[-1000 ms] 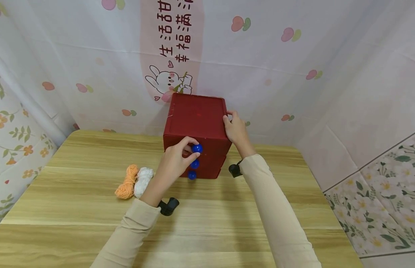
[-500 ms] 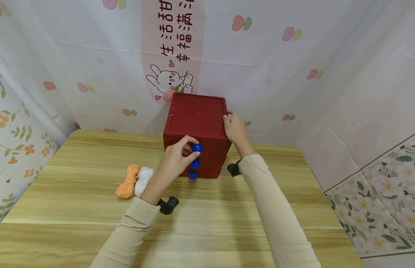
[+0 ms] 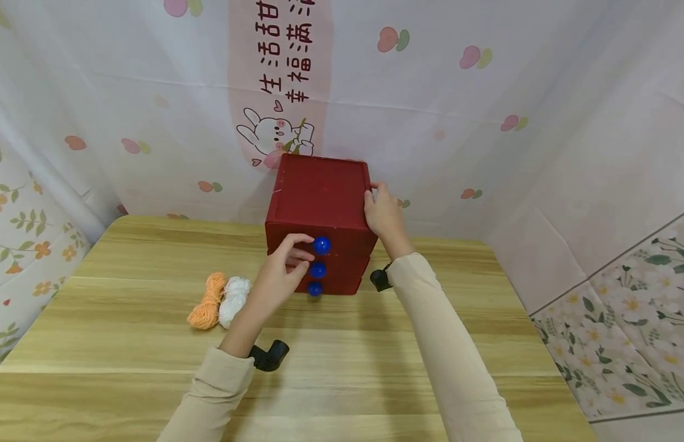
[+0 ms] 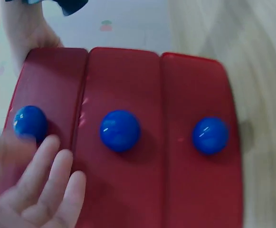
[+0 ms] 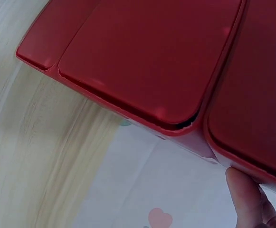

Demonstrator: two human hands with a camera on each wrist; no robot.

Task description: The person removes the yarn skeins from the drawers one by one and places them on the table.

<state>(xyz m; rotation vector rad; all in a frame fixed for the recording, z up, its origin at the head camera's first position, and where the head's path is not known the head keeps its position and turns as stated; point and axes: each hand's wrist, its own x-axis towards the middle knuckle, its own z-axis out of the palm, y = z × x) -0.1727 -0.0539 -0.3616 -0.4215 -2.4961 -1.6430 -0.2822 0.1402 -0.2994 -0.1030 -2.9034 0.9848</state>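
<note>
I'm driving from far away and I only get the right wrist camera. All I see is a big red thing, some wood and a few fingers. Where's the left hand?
Observer: The left hand is out front, next to the top blue knob, fingers not wrapped round it.

Child: A knob? I don't see any! How many are there?

Observer: Three show, in a column on the front of the red drawer unit.

Child: Cool! Is anything else on the table?

Observer: Yes, orange yarn and white yarn lie side by side, left of the drawers in the head view.
</note>
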